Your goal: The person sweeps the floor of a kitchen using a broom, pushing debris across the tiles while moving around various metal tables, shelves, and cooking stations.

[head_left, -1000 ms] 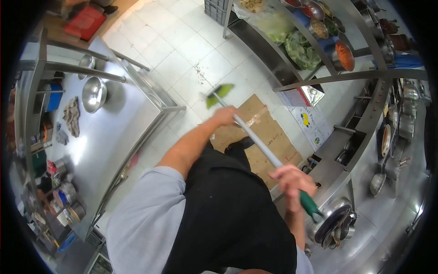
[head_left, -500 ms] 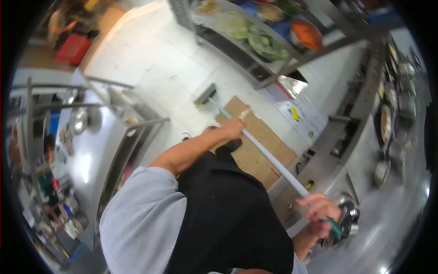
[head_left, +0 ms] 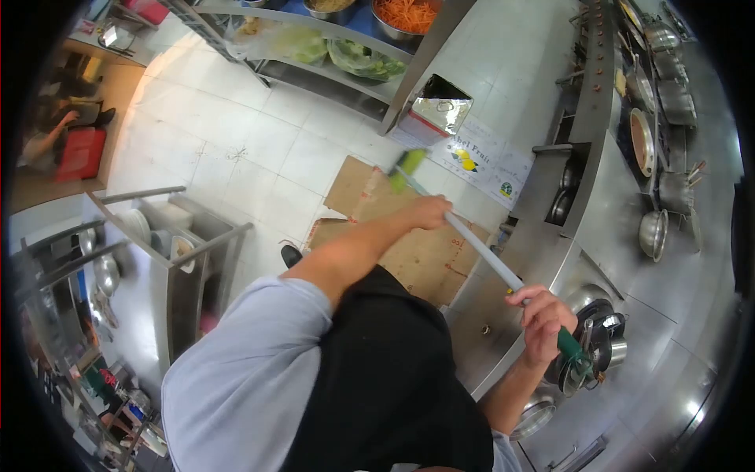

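A broom slants across the middle of the head view, its grey-white handle running down to a green end. My left hand is wrapped round the lower part of the handle. Higher up, near the green end, my right hand is closed on it with curled fingers. The broom's green head, slightly blurred, is at the far edge of a flattened brown cardboard sheet on the floor. A black shoe shows left of the cardboard.
A printed fruit-box sheet and an open metal tin lie beyond the broom. Shelving holds bagged greens and a bowl of shredded carrot. Steel counters with pans flank the right; another counter stands left. A person's arm shows far left.
The broom head has moved right, from the white tiles to the cardboard's far edge. Both hands keep their hold, the left shifting right and slightly up. My view has turned.
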Demonstrator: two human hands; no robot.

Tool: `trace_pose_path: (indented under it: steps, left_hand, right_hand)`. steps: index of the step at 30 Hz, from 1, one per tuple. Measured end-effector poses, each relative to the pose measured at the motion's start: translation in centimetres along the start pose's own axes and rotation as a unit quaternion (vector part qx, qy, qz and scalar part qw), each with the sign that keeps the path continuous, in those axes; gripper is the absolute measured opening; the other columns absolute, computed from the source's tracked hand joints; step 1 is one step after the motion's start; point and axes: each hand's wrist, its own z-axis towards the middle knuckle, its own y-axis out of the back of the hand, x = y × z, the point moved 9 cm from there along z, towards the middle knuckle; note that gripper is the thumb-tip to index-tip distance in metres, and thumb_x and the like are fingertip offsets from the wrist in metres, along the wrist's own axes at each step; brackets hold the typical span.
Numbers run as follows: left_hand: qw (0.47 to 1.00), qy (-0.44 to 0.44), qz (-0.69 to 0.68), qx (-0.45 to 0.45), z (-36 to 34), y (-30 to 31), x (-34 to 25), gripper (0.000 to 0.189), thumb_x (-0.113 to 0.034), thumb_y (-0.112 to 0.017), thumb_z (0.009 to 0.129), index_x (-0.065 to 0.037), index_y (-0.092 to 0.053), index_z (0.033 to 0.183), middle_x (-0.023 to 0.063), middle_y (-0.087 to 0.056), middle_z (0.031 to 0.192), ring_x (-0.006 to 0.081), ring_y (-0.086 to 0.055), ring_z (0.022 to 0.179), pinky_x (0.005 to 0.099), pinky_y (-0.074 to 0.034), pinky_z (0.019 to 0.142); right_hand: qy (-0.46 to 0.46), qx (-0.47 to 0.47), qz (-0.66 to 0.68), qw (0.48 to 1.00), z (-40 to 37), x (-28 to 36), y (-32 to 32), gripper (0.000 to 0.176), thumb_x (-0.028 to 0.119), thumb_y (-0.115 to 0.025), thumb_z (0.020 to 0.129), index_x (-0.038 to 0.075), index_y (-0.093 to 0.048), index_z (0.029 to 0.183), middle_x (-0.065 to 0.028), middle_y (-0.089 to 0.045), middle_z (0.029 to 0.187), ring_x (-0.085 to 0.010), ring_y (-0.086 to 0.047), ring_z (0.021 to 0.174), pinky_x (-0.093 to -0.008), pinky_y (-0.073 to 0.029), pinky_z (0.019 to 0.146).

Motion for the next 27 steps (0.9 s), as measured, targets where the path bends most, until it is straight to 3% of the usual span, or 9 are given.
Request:
trace_pose_path:
  steps: [6, 9, 12, 14, 15, 17, 20, 23, 27]
  left_hand:
    - [0.984, 0.109, 0.077, -0.119, -11.1, 12.8, 7.9, 0.04, -0.038, -0.072, 0.094, -0.021, -0.072, 0.13, 0.0146, -0.071, 0.124, 0.0363, -0.065, 0.123, 0.0486, -0.055, 0.1]
    - [0.966, 0.219, 0.114, -0.072, -14.8, 18.3, 7.4, 0.04, -0.031, -0.073, 0.092, -0.017, -0.072, 0.13, 0.0155, -0.071, 0.123, 0.0356, -0.065, 0.122, 0.0484, -0.055, 0.1]
    - [0.965, 0.204, 0.131, -0.103, -15.5, 19.6, 6.8, 0.033, -0.023, -0.073, 0.09, -0.01, -0.073, 0.121, 0.0177, -0.071, 0.119, 0.0377, -0.067, 0.117, 0.0499, -0.055, 0.098]
    - [0.97, 0.121, 0.13, -0.166, -14.0, 18.3, 4.5, 0.025, -0.017, -0.072, 0.088, -0.005, -0.073, 0.11, 0.0196, -0.07, 0.116, 0.0406, -0.067, 0.113, 0.0516, -0.056, 0.096]
    - [0.978, 0.142, 0.092, -0.118, -13.3, 18.9, 1.2, 0.019, -0.014, -0.072, 0.087, -0.006, -0.071, 0.105, 0.02, -0.069, 0.113, 0.0425, -0.068, 0.111, 0.0529, -0.056, 0.095]
    - [0.986, 0.105, 0.053, -0.121, -10.9, 16.6, -1.6, 0.022, -0.018, -0.075, 0.086, -0.008, -0.072, 0.105, 0.0183, -0.069, 0.113, 0.0419, -0.068, 0.107, 0.0531, -0.056, 0.091]
    - [0.995, 0.04, 0.021, -0.084, -9.2, 15.2, -6.0, 0.025, -0.024, -0.079, 0.084, -0.01, -0.072, 0.103, 0.0159, -0.07, 0.111, 0.041, -0.069, 0.103, 0.0539, -0.057, 0.086]
    - [0.992, 0.087, 0.069, -0.056, -10.0, 15.1, 1.0, 0.032, -0.031, -0.077, 0.084, -0.009, -0.074, 0.108, 0.017, -0.07, 0.113, 0.0406, -0.071, 0.107, 0.0527, -0.058, 0.089]
    - [0.973, 0.167, 0.062, -0.145, -21.6, 23.2, 13.7, 0.034, -0.033, -0.078, 0.082, -0.012, -0.074, 0.11, 0.017, -0.069, 0.116, 0.0395, -0.07, 0.11, 0.0521, -0.057, 0.09]
  right_hand:
    - [0.023, 0.088, 0.121, 0.988, 3.8, -3.9, -7.8, 0.06, 0.052, -0.064, 0.106, 0.005, -0.05, 0.07, -0.0082, -0.058, 0.065, -0.0363, -0.069, 0.072, -0.0445, -0.055, 0.067]
    - [0.009, 0.102, 0.142, 0.985, 4.2, -5.6, -11.0, 0.057, 0.049, -0.065, 0.105, 0.004, -0.053, 0.072, -0.0088, -0.06, 0.067, -0.0377, -0.07, 0.076, -0.0452, -0.055, 0.067]
    - [0.008, 0.125, 0.072, 0.99, 4.6, -2.6, -10.8, 0.053, 0.047, -0.068, 0.103, 0.003, -0.059, 0.075, -0.0103, -0.063, 0.07, -0.0398, -0.071, 0.08, -0.0469, -0.057, 0.07]
    - [0.043, 0.137, 0.113, 0.983, 4.9, 2.4, -10.2, 0.049, 0.044, -0.071, 0.101, 0.002, -0.063, 0.077, -0.012, -0.066, 0.072, -0.0411, -0.072, 0.081, -0.0512, -0.059, 0.074]
    - [0.054, 0.139, 0.118, 0.982, 4.5, 5.0, -8.5, 0.052, 0.047, -0.07, 0.101, 0.003, -0.062, 0.076, -0.0122, -0.065, 0.071, -0.0401, -0.072, 0.078, -0.0511, -0.061, 0.069]
    - [0.07, 0.138, 0.121, 0.981, 3.7, 10.1, -6.1, 0.058, 0.053, -0.069, 0.102, 0.004, -0.058, 0.072, -0.0119, -0.062, 0.068, -0.0374, -0.07, 0.071, -0.0501, -0.064, 0.06]
    - [0.074, 0.129, 0.11, 0.983, 4.6, 13.9, -8.8, 0.062, 0.055, -0.068, 0.102, 0.005, -0.052, 0.069, -0.0105, -0.058, 0.066, -0.0329, -0.066, 0.064, -0.0473, -0.067, 0.056]
    - [0.037, 0.111, 0.08, 0.99, 6.9, 11.1, -15.5, 0.062, 0.052, -0.069, 0.102, 0.005, -0.05, 0.068, -0.0093, -0.055, 0.066, -0.0302, -0.063, 0.064, -0.0494, -0.068, 0.058]
    - [-0.02, 0.159, 0.156, 0.975, 9.4, 4.2, -25.8, 0.053, 0.044, -0.063, 0.108, 0.005, -0.048, 0.075, -0.0091, -0.051, 0.074, -0.0275, -0.058, 0.079, -0.0535, -0.071, 0.065]
